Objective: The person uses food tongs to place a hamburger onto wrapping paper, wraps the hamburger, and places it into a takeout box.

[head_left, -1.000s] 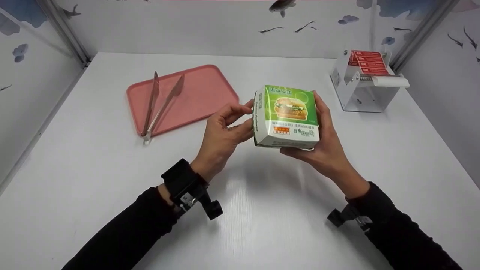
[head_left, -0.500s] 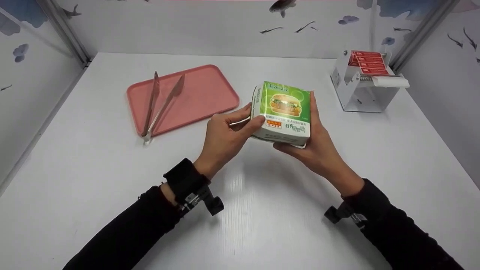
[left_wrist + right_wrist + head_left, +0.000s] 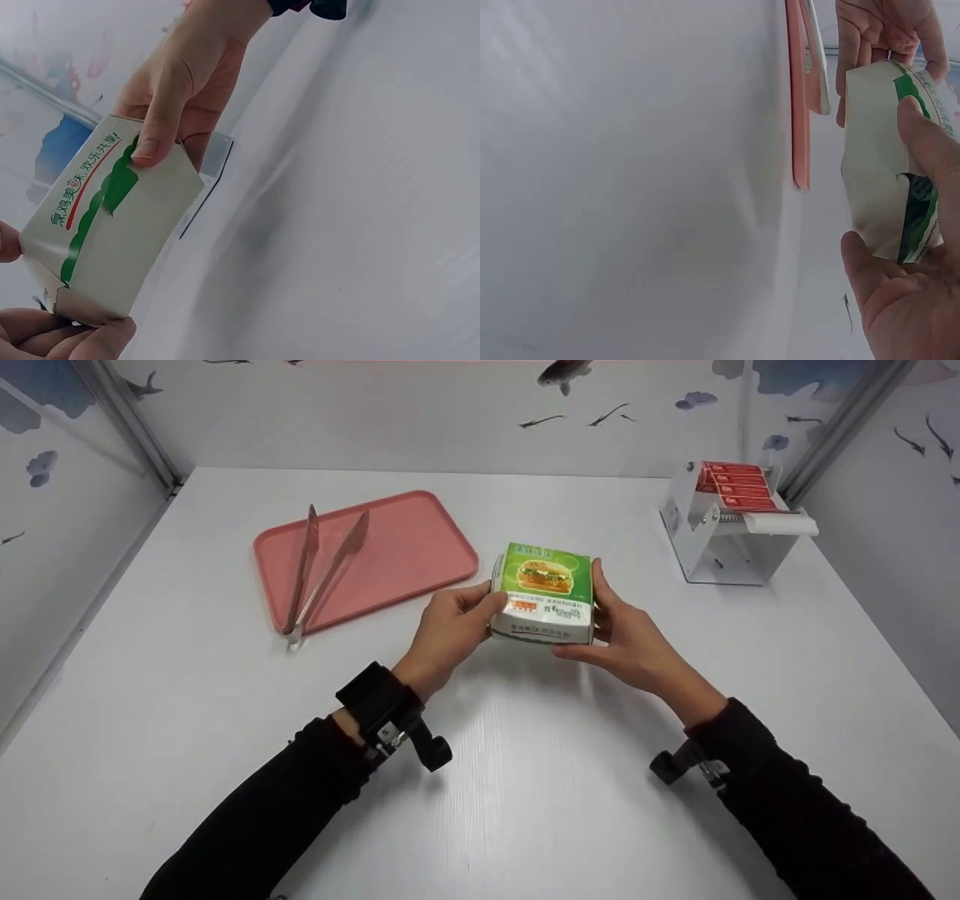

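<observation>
A green and white burger box (image 3: 546, 585) with a hamburger picture on its lid is between both hands, above the table, its shadow below it. My left hand (image 3: 450, 630) pinches the left side, thumb on the top edge. The right hand (image 3: 637, 649) grips the opposite side, its thumb along the front lower edge. In the left wrist view the carton's white underside and front wall (image 3: 127, 217) show a green wavy band and red-underlined lettering. A folded corner flap (image 3: 917, 206) shows dark green in the right wrist view. The box's inside is hidden.
Behind the left hand lies a pink tray (image 3: 420, 540), with metal tongs (image 3: 304, 577) resting across its left part and their hinge end over the front rim. At the back right stands a white label dispenser (image 3: 735, 532) with red labels. Printed walls enclose the white table (image 3: 480, 780).
The box has moved left and down towards the table and tilted flatter, with both hands following. The left hand has gone from loose fingers beside it to pinching its side.
</observation>
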A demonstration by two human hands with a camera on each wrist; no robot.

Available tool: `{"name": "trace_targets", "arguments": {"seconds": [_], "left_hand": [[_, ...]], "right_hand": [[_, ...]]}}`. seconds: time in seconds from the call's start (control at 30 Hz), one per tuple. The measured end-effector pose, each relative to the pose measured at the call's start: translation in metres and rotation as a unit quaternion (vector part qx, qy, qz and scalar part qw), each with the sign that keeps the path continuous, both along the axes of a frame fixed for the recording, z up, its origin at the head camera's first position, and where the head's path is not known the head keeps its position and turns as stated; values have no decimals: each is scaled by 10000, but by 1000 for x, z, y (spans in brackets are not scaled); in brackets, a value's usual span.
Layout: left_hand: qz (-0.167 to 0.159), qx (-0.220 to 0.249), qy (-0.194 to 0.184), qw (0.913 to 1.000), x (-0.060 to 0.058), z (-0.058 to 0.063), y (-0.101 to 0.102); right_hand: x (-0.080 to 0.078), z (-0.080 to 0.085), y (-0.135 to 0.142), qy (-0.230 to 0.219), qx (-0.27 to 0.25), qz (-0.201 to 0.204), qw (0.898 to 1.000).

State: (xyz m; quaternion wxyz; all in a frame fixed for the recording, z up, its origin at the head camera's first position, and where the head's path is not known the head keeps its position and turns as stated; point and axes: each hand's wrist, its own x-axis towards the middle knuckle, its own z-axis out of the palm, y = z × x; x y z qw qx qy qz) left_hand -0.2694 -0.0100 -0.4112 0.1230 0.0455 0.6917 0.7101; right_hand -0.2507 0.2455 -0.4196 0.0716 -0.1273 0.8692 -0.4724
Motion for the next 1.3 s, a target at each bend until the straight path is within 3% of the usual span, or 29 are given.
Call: {"name": "trace_targets", "arguments": {"seconds": [0.3, 0.57, 0.67, 1.0, 1.3], "left_hand": [[153, -725, -49, 9972, -8, -17, -2], [-100, -1440, -305, 9891, -8, -19, -7], [-97, -1513, -303, 9880, -9, -18, -8], [-144, -1613, -137, 9867, -10, -20, -10], [-77, -1561, -113, 9877, -7, -25, -10]], "right_hand": [[-4, -13, -13, -59, 539, -590, 9968], [-5, -13, -4, -719, 479, 74, 9962], [-6, -8, -1, -690, 456, 42, 9966], [-9, -1, -6, -786, 407, -858, 9924], [-12, -8, -6, -798, 147, -970, 9920]]}}
